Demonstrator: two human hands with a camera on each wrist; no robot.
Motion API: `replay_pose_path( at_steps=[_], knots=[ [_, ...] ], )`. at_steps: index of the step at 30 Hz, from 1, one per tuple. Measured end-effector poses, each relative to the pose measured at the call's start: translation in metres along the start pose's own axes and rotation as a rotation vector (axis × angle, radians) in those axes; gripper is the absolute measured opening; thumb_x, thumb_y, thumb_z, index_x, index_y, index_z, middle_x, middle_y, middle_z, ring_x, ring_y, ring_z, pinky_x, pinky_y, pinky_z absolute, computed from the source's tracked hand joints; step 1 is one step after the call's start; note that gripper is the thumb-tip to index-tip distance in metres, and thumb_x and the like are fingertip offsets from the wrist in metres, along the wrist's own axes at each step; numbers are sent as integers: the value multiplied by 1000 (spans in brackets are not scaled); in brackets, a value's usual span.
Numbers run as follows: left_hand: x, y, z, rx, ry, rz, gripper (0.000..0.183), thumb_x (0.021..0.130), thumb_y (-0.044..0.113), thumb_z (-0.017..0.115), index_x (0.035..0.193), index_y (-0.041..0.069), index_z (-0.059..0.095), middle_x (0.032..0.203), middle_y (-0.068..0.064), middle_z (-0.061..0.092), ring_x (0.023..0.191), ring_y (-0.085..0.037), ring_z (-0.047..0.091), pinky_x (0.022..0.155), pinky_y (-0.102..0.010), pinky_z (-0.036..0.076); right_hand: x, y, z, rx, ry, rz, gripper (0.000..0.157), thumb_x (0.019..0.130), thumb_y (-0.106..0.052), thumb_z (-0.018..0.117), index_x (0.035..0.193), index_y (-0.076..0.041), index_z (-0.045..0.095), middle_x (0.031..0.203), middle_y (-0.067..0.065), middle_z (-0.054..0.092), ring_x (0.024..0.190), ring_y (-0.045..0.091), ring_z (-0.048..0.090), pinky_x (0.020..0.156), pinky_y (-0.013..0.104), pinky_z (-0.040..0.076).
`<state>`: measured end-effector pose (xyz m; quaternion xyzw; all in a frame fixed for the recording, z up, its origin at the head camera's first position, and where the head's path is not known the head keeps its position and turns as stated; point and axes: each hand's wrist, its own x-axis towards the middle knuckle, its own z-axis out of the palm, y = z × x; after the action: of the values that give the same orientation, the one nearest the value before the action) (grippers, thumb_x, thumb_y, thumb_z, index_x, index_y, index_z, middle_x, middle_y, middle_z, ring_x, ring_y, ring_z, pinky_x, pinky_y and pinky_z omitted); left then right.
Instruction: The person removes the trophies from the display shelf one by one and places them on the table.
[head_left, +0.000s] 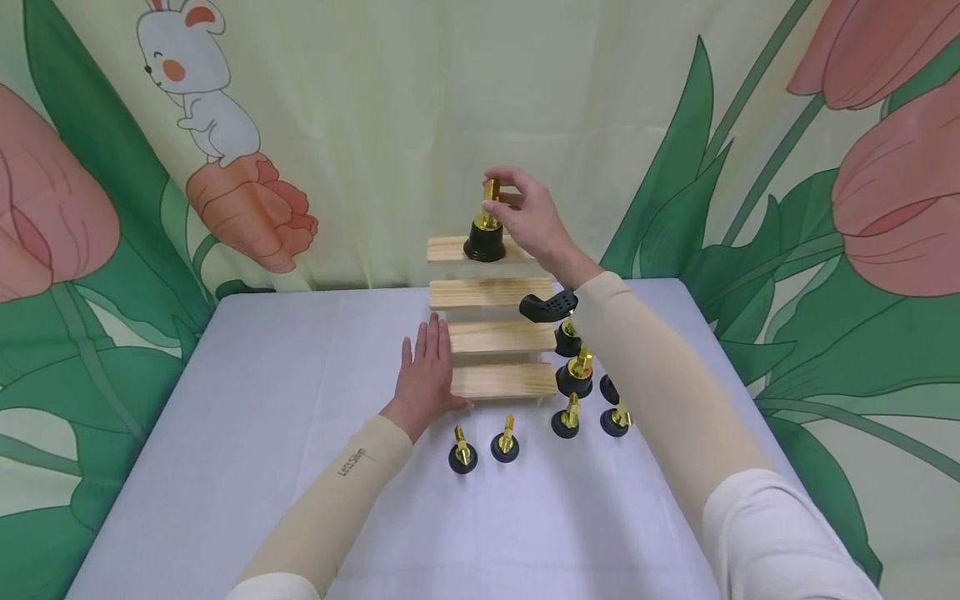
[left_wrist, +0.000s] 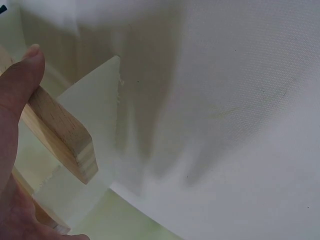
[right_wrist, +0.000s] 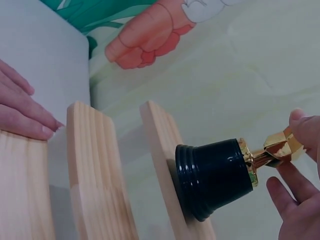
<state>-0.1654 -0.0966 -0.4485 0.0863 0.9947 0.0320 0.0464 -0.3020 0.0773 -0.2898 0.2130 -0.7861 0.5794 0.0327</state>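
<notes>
My right hand (head_left: 534, 218) pinches the gold upper part of a small trophy (head_left: 485, 240) between thumb and fingers. Its black base meets the top board of a tiered wooden stand (head_left: 491, 292); in the right wrist view the trophy (right_wrist: 215, 175) appears upright on that board (right_wrist: 165, 150). My left hand (head_left: 424, 379) lies along the stand's left side with its fingers straight. Seen from the left wrist, the thumb (left_wrist: 27, 72) touches the end of a board (left_wrist: 70, 130), and part of that hand falls outside the picture.
Two small gold-and-black trophies, one left (head_left: 462, 454) and one right (head_left: 506, 442), stand before the stand. Several others, among them a larger trophy (head_left: 575, 375), cluster at its right, partly behind my right forearm. A black perforated object (head_left: 548, 307) sits by my right wrist. A printed curtain (head_left: 375, 125) hangs behind.
</notes>
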Motion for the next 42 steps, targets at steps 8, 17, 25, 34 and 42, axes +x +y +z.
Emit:
replay_pose_path(
  at_steps=[8,17,25,34,42],
  knots=[
    [0,0,2,-18,12,7,142,66,62,84,156,-5,-3,166,-24,-5,154,-38,4,123,-58,14,-5,0,-8,21,6,9,42,96,-12,64,137,-15,54,138,3,55,130,20,56,104,36,50],
    [0,0,3,-28,11,0,141,67,61,84,156,-4,-3,166,-23,-5,155,-38,3,123,-57,12,-10,-1,-19,-15,7,-37,46,96,-14,64,141,-16,53,134,4,58,126,18,55,108,33,45],
    [0,1,4,-32,6,-4,141,67,60,84,156,-4,-4,166,-22,-7,155,-38,2,123,-57,12,-16,-3,-28,-15,12,-30,46,96,-12,64,141,-16,53,134,6,60,129,17,55,108,34,44],
    [-1,1,3,-31,25,8,141,66,61,85,156,-5,-1,166,-24,-3,154,-39,5,123,-58,14,-20,1,-41,16,10,-46,44,96,-10,63,139,-13,53,135,10,59,128,19,54,108,34,44],
    [-4,2,-3,-17,11,6,140,66,61,84,156,-5,0,166,-24,-3,154,-39,5,123,-58,15,-24,-1,-50,45,13,-37,46,98,-8,61,142,-16,50,135,8,58,126,24,58,103,32,48]
  ],
)
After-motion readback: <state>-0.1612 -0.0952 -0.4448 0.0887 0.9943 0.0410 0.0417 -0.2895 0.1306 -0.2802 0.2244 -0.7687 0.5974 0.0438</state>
